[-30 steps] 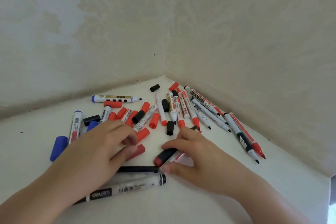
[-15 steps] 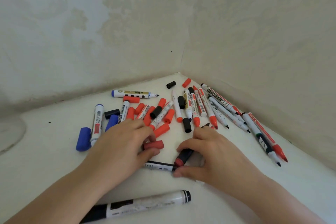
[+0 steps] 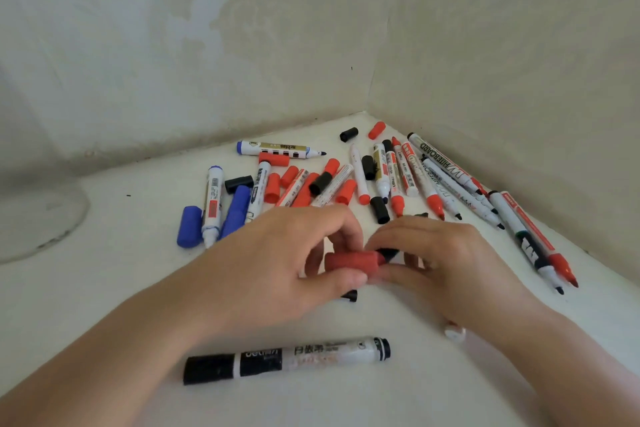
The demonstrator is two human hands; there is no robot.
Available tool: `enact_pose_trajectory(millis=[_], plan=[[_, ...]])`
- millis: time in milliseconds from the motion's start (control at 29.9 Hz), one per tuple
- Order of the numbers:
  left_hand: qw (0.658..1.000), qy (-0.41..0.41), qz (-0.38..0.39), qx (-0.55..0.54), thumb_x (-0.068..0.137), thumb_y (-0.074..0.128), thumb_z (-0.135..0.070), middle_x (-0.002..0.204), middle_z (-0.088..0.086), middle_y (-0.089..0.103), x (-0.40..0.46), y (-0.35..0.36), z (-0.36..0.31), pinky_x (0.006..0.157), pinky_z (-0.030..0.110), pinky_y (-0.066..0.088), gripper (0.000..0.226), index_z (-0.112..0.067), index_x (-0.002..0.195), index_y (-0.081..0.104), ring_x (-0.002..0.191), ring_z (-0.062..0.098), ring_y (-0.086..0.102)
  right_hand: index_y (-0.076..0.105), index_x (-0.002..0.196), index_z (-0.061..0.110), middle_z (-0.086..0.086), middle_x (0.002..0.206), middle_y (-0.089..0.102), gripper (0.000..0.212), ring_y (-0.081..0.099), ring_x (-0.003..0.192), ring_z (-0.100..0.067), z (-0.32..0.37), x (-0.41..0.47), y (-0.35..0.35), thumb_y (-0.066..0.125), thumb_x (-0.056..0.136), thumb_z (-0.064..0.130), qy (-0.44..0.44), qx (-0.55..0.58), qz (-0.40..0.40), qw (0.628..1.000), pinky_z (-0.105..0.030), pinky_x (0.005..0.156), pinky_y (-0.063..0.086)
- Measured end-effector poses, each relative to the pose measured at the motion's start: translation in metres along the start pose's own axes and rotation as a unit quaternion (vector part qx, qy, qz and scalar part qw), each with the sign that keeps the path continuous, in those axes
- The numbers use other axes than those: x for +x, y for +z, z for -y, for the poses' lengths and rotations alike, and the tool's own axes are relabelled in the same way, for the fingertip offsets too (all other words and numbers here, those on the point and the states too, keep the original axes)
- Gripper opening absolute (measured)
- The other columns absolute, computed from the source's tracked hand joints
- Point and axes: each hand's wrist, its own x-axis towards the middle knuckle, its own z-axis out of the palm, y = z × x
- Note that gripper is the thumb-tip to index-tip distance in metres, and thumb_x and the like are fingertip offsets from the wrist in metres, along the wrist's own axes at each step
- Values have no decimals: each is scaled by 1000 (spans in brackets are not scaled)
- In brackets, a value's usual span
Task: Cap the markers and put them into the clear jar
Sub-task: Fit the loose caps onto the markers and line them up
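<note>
My left hand pinches a dark red cap between thumb and fingers. My right hand grips a black-bodied marker whose tip end meets the cap's mouth; most of that marker is hidden under the fingers. A capped black-and-white marker lies near me on the white surface. A heap of uncapped markers and loose red caps, black caps and blue caps is spread behind the hands. The rim of a clear jar shows at the far left.
The white surface ends in a wall corner at the back right. Long whiteboard markers lie along the right wall. A short black piece peeks out under my left hand.
My left hand has picked the dark red cap off the surface and brought it against the marker held in my right hand. The view has shifted, bringing the jar's rim in at the left.
</note>
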Motion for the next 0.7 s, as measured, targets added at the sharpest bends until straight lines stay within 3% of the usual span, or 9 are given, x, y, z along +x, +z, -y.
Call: enact_pose_trajectory(millis=[100,167,234,334,401,468,601,701], plan=[[999,0,-4,48,81,63,-36,88,-39,48,0,7,6,70,4,35,15,-38,83,49,79,-11,47,68,87,17,15,78,60,23,51,64,0,3,0,-6,63,79,38,11,40,-106,993,-14,60,44],[998,-17,-18,61,81,64,-33,80,-31,54,2,10,14,75,8,37,21,-40,82,44,89,-7,47,64,89,22,14,79,59,10,55,68,-3,8,0,-12,64,81,28,35,91,-214,972,-10,66,42],[997,-29,-26,64,81,64,-30,82,-28,58,5,12,20,77,11,42,23,-40,82,43,89,-6,50,58,93,29,16,81,62,9,60,67,-5,12,0,-18,54,87,22,57,161,-332,928,-17,65,45],[997,-31,-41,58,80,67,-24,84,-28,54,6,12,22,79,7,41,28,-40,86,45,90,-13,49,54,100,23,11,82,65,20,54,51,-6,10,2,-28,35,99,25,101,302,-446,836,-18,58,43],[996,-28,-57,62,78,69,-23,82,-27,53,7,11,24,76,8,41,27,-38,85,48,89,-10,49,58,91,19,6,75,68,28,49,46,-8,7,4,-30,31,101,21,166,439,-453,758,-19,55,43],[995,-33,-74,62,75,72,-27,82,-23,55,7,10,26,74,11,41,24,-36,84,51,87,-6,50,59,85,15,1,67,65,30,46,43,-10,4,6,-26,34,100,20,228,521,-422,706,-19,51,44],[992,-52,-107,36,74,67,-37,81,-22,60,7,9,23,71,7,40,17,-43,80,53,87,-8,52,59,83,11,-1,61,59,27,44,41,-10,-3,9,-15,39,98,20,306,561,-380,668,-19,47,43],[974,-107,-143,-142,80,66,-13,82,-16,66,9,6,22,71,3,42,25,-35,82,56,82,-7,60,60,79,12,1,60,56,28,44,40,-10,-7,10,-12,40,97,20,335,583,-373,639,-17,45,42]])
